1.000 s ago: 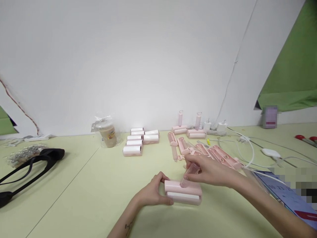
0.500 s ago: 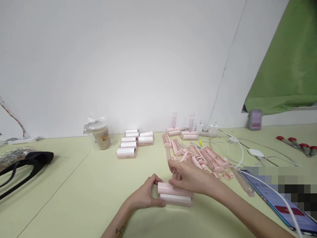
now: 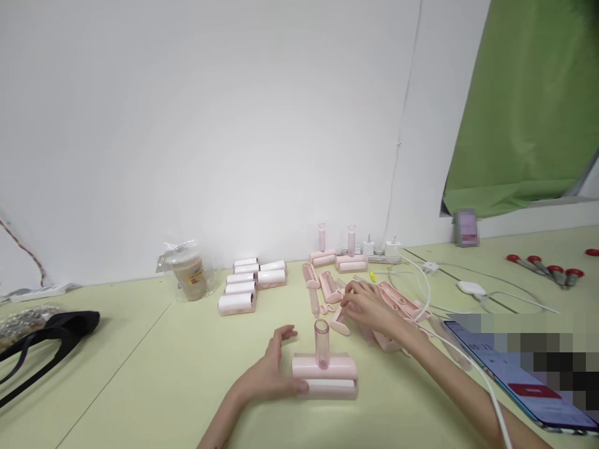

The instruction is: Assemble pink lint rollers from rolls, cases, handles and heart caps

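Note:
A pink lint roller [image 3: 324, 368] with a see-through handle tube stands upright on the table in front of me. My left hand [image 3: 269, 371] is beside it, with its thumb against the roller's lower left side and its fingers spread away from it. Over the pile of loose pink plastic parts [image 3: 405, 302], my right hand [image 3: 372, 308] reaches down with bent, slightly parted fingers. Its thumb is hidden, and I see nothing in its grasp. A small pink part [image 3: 340, 321] lies just below its fingertips.
White paper rolls [image 3: 236, 304] lie in a group at the back. Two assembled rollers [image 3: 352, 263] stand near the wall. A bagged drink cup [image 3: 191, 277] is at left, a black strap [image 3: 60, 330] farther left. A phone [image 3: 519, 374], white cable [image 3: 484, 374] and red-handled tools [image 3: 547, 269] are at right.
My right hand has let go of the lint roller's handle and moved right to the loose parts. My left fingers have opened away from the roller. The view has shifted slightly.

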`<state>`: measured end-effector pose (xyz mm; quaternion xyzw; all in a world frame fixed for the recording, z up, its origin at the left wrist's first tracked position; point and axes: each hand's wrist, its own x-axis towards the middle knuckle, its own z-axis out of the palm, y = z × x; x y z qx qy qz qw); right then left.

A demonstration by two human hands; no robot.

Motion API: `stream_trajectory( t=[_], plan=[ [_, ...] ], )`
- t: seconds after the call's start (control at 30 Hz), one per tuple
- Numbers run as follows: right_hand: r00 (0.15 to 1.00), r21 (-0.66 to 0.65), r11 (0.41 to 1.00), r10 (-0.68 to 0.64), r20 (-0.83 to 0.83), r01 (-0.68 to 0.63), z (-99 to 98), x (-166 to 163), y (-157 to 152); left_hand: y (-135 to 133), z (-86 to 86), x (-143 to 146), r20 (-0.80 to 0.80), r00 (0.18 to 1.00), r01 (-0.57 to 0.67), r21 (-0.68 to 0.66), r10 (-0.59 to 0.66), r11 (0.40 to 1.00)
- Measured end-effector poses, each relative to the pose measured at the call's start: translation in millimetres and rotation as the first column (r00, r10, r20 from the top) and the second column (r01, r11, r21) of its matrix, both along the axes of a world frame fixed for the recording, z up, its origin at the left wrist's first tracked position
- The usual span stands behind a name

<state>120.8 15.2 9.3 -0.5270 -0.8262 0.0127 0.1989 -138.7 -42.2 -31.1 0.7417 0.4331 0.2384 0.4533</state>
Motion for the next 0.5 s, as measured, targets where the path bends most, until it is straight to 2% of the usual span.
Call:
stream_trajectory(
  t=[0.07,0.13,0.23,0.3,0.4,0.5],
  plan=[
    [1.000,0.000,1.000,0.005,0.028,-0.005,-4.2,-8.8,9.9,3.7,14.6,10.5,0.132,0.991,-0.045,0.143,0.026,0.989],
    [0.998,-0.019,1.000,0.021,0.057,-0.020,-7.1,-20.4,22.9,5.6,31.5,27.4,0.194,0.981,-0.038,0.225,-0.007,0.974],
    [0.996,-0.056,0.997,0.051,0.067,-0.047,-8.7,-35.4,38.7,5.6,47.2,56.0,0.234,0.970,0.016,0.198,-0.063,0.980],
    [0.997,-0.066,0.996,0.065,0.028,-0.063,-6.6,-39.0,42.4,5.5,46.3,71.1,0.332,0.939,0.046,0.131,-0.088,0.990],
    [0.993,-0.076,0.994,0.070,-0.097,-0.077,2.6,-33.8,36.1,7.4,33.2,83.2,0.529,0.844,0.123,-0.036,-0.085,0.992],
    [0.966,-0.108,0.985,0.105,-0.235,-0.133,20.1,-22.9,17.4,10.8,19.9,85.2,0.605,0.795,0.149,-0.132,-0.039,0.980]
  ],
)
